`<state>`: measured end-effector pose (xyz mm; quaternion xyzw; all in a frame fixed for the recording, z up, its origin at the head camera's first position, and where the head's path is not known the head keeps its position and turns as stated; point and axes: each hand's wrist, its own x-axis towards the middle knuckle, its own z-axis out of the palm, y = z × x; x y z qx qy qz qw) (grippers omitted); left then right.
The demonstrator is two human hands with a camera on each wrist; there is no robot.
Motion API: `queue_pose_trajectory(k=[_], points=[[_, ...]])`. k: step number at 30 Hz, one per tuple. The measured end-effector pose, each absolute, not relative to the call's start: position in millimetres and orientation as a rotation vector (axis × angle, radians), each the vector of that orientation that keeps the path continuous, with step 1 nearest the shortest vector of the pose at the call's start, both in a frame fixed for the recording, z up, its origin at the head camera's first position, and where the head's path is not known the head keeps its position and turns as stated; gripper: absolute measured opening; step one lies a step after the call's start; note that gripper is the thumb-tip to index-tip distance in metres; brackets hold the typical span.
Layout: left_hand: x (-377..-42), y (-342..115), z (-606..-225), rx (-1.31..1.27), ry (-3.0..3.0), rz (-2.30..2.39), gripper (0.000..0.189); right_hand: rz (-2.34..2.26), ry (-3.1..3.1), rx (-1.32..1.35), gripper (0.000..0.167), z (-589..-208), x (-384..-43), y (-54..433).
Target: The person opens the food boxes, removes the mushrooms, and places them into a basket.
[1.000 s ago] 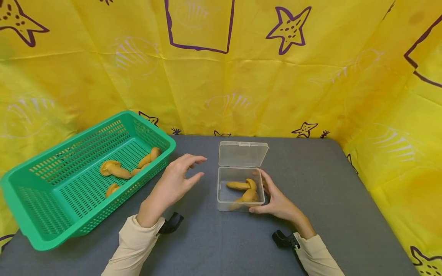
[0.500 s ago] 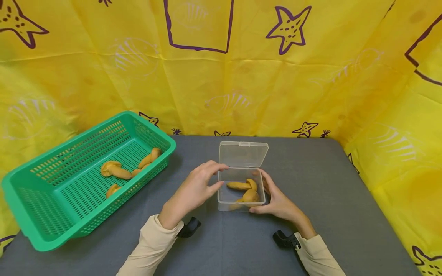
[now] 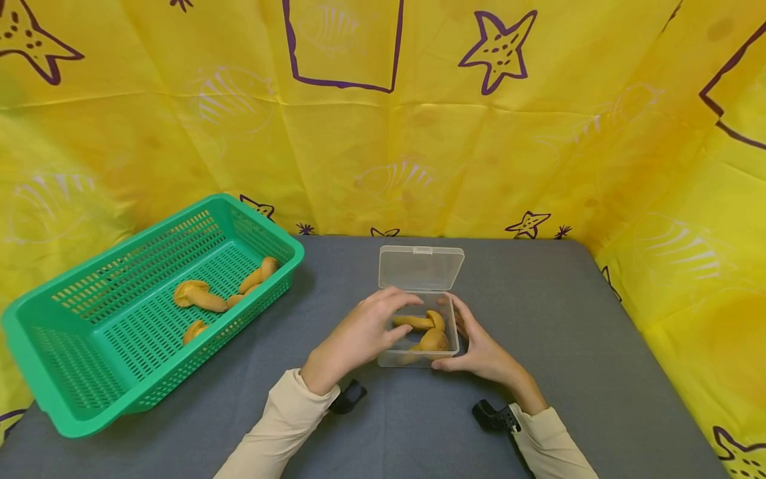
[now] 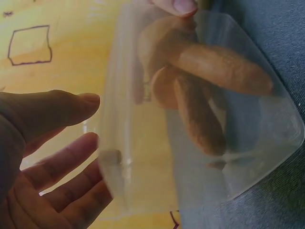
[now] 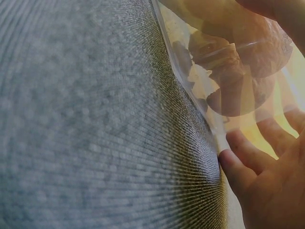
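Observation:
A clear plastic box [image 3: 389, 360] stands on the table, its hinged lid [image 3: 421, 268] raised at the back. Inside lie two brown mushrooms, one with its stem [image 3: 411, 322] pointing left and one with a rounded cap [image 3: 434, 340] nearer the front. My right hand [image 3: 486, 354] grips the box's right side, thumb at the front corner and fingers towards the back. Over the left rim reaches my left hand [image 3: 366, 329], thumb and fingers spread apart with nothing between them. In the left wrist view the mushrooms [image 4: 221, 69] show through the clear wall.
A green mesh basket [image 3: 263, 221] stands at an angle on the left. Several mushrooms lie in it, among them one with a broad cap [image 3: 200, 296]. Yellow patterned cloth [image 3: 383, 146] hangs behind and to the right of the grey tabletop [image 3: 568, 319].
My left hand has moved right, from beside the basket to over the box's left rim. My right hand, the box and the mushrooms have stayed in place.

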<state>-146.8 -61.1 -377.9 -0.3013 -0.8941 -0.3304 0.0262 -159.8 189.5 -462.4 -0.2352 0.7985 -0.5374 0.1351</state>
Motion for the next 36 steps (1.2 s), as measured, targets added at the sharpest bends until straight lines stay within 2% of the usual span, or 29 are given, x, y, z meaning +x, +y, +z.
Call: queue_pose_trajectory(k=[15,36], points=[[-160,-48,-391,-0.972,-2.883,-1.004,0.044,-1.557,2.308,-0.674,0.116,-464,-160,190],[-175,-26,-395,-0.974,-3.065,-0.636,0.043,-1.6,2.269,-0.655,0.117,-466,-161,191]])
